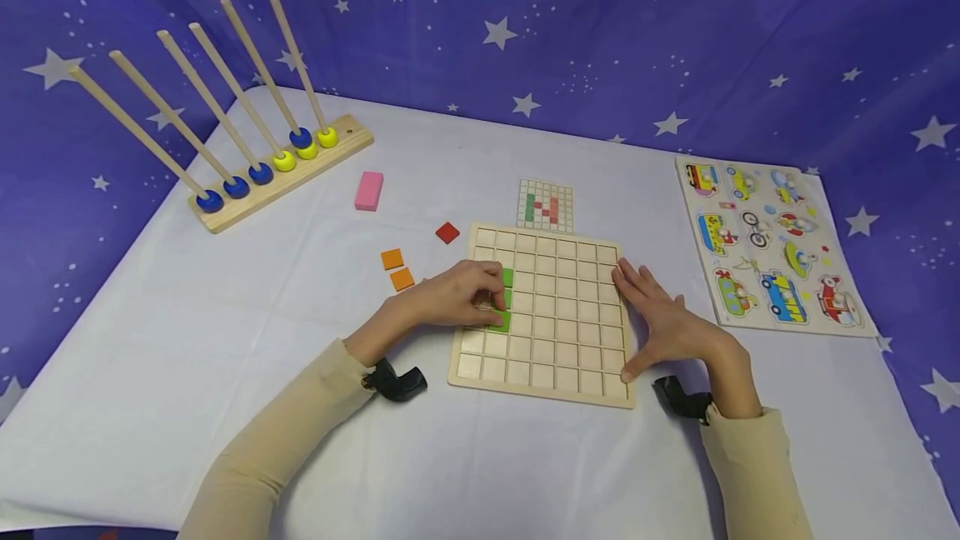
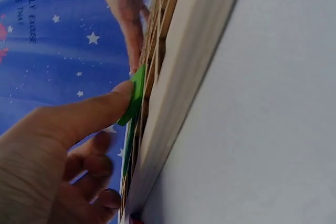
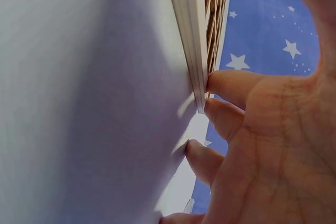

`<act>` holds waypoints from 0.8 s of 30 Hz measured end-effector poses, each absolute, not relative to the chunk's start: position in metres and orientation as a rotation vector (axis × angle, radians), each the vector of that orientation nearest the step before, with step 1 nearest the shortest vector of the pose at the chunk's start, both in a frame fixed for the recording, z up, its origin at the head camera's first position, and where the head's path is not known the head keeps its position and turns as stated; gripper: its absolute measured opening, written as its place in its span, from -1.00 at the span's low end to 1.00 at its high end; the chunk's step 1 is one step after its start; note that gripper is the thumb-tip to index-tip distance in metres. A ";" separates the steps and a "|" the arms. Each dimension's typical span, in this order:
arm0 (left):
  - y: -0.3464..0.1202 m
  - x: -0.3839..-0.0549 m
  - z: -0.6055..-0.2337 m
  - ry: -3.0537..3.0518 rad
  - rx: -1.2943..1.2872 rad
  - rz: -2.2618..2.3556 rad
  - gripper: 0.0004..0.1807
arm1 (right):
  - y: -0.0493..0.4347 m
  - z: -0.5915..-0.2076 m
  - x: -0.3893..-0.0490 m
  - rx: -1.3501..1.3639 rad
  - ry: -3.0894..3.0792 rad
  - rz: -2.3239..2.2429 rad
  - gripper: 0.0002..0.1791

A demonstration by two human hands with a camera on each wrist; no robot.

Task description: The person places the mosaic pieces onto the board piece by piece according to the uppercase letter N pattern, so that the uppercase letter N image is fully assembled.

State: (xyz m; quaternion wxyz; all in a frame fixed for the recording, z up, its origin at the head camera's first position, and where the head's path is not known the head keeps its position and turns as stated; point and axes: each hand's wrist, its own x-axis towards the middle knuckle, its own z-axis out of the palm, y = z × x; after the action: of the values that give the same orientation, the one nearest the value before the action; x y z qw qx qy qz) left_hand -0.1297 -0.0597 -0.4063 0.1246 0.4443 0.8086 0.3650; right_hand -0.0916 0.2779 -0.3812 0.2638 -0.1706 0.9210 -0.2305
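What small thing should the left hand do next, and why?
Probably press the nearest green tile flat: the left wrist view shows it tilted at the board under the left hand's thumb, while the right hand touches the board's right edge.

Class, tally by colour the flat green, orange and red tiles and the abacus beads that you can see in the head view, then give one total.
Green tiles: 3
Orange tiles: 2
Red tile: 1
Blue beads: 4
Yellow beads: 3
Total: 13
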 end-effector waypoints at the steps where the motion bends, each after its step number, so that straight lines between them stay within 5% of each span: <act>1: -0.059 -0.130 -0.406 2.370 1.305 1.050 -0.93 | 0.278 -0.381 -0.091 -0.464 2.489 -0.626 0.62; 16: -0.069 -0.138 -0.414 2.322 1.170 1.203 -0.85 | 0.278 -0.382 -0.091 -0.466 2.484 -0.645 0.61; 24: -0.108 -0.155 -0.418 2.420 0.811 1.393 -0.90 | 0.278 -0.381 -0.091 -0.479 2.487 -0.643 0.61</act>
State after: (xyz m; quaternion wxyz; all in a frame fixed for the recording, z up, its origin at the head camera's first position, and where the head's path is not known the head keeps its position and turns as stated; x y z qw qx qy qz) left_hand -0.1555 -0.1078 -0.4176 0.1166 0.2769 0.8266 0.4758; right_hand -0.0913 0.2783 -0.3815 0.2615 -0.1769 0.9187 -0.2374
